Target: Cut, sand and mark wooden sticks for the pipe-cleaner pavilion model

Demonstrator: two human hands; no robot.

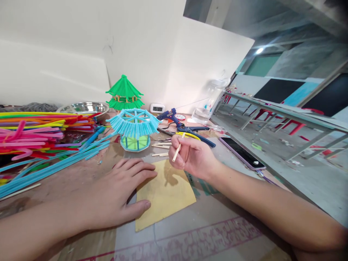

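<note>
The right grip (190, 156) pinches a stick (178, 148) between its fingers; the left grip (119, 195), spread flat, presses the paper (165, 195) just below the right.

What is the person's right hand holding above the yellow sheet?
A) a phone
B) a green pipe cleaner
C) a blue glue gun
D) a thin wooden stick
D: the right hand pinches a thin wooden stick, while the left hand lies flat on the edge of the yellow sheet.
</note>
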